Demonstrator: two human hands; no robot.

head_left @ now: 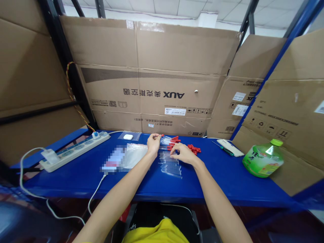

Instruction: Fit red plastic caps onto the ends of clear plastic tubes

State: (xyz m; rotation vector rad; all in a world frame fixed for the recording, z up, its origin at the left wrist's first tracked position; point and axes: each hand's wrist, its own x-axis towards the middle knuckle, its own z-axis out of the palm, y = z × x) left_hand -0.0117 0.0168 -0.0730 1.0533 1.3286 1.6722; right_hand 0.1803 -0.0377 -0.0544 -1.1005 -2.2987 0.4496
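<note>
My left hand (153,144) is closed in a pinch at the back of the table, with a small red cap (162,135) at its fingertips. Just right of it lie thin clear tubes with red caps (175,138), side by side. My right hand (184,154) reaches in from the right, thumb and forefinger pinched over a clear tube at the top of a row of uncapped clear tubes (170,166). The exact grip is partly hidden by the fingers. Beside the right hand sits a heap of loose red caps (194,149).
Left of my hands lie clear plastic bags (135,156), a blurred phone (115,158) on a cable and a white earphone case (128,137). A power strip (76,150) runs along the left. Right are a screwdriver (227,151), a white slab (231,147) and a green bottle (263,159). Cardboard (152,47) walls the back.
</note>
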